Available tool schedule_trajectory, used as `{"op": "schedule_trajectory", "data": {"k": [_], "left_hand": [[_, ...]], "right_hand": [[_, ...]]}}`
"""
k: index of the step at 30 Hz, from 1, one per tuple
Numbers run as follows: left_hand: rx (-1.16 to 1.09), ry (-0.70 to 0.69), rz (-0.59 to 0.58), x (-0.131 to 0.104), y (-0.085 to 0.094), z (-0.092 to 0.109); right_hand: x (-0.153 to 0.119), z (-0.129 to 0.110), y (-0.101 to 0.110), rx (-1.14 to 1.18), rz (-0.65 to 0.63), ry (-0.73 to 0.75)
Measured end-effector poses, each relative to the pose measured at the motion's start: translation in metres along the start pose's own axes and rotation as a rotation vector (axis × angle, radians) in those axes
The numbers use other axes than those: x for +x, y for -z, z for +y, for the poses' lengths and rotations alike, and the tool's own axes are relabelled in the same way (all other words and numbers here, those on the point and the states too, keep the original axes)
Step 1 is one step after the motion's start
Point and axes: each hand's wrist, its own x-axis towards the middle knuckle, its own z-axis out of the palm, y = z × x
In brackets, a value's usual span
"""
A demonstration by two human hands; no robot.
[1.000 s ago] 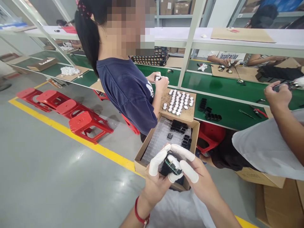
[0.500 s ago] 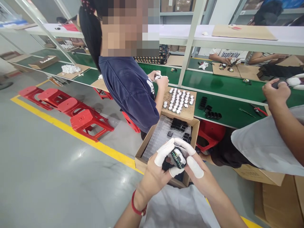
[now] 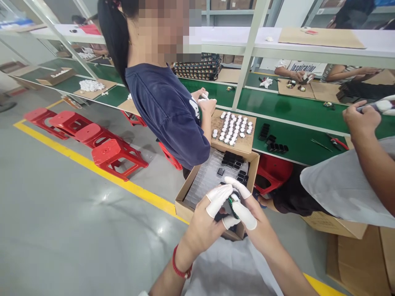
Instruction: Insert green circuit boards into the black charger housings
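Note:
Between my two hands is a small black device, open on one side, with a green circuit board edge and a white piece showing inside. White finger cots cover several fingertips. My left hand grips the device from the left, fingers over its top and the thumb below. My right hand closes on it from the right, its thumb pressed on the open face and hiding much of it. Just beyond my hands lies a cardboard box with clear plastic trays and several black cases.
A co-worker in a dark blue shirt stands ahead on the left, another in grey on the right. Rows of white-topped parts sit on cardboard on the green bench. Red stools stand on the left floor.
My right thumb has moved left and up onto the device's open face. The device has turned, so less of its white piece and board shows.

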Motion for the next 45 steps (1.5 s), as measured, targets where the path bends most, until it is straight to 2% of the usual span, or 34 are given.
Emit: {"op": "schedule_trajectory", "data": {"k": [7, 14, 17, 23, 27, 31, 36, 39, 41, 42, 45], "left_hand": [[0.035, 0.009, 0.004, -0.002, 0.0, -0.005], [0.04, -0.025, -0.005, -0.005, -0.001, -0.009], [0.003, -0.016, -0.019, -0.006, -0.003, -0.011], [-0.146, 0.165, -0.038, -0.001, -0.007, -0.009], [-0.207, 0.19, -0.027, 0.0, -0.005, -0.011], [-0.405, 0.295, -0.06, -0.001, -0.001, -0.015], [-0.862, 0.306, -0.07, -0.006, 0.0, -0.018], [-1.071, 0.328, -0.089, -0.009, -0.001, -0.015], [-1.005, 0.352, -0.054, -0.009, -0.002, -0.012], [-0.883, 0.358, 0.002, -0.009, -0.003, -0.01], [-0.412, 0.344, 0.189, -0.005, -0.007, 0.0]], "right_hand": [[0.004, 0.007, -0.004, 0.028, 0.051, 0.018], [0.007, 0.011, -0.005, 0.0, 0.092, 0.121], [0.01, 0.014, -0.005, 0.109, 0.087, 0.044], [0.014, 0.015, -0.008, 0.422, 0.1, -0.187], [0.015, 0.017, -0.007, 0.479, 0.092, -0.22], [0.013, 0.02, -0.002, 0.423, -0.011, -0.135], [0.001, 0.017, 0.004, -0.06, 0.141, 0.15], [-0.005, 0.013, 0.006, -0.162, 0.124, 0.269], [-0.005, 0.011, 0.005, -0.171, 0.077, 0.279], [-0.003, 0.011, 0.003, -0.121, 0.063, 0.273], [0.008, 0.013, -0.005, 0.317, 0.1, 0.185]]}}
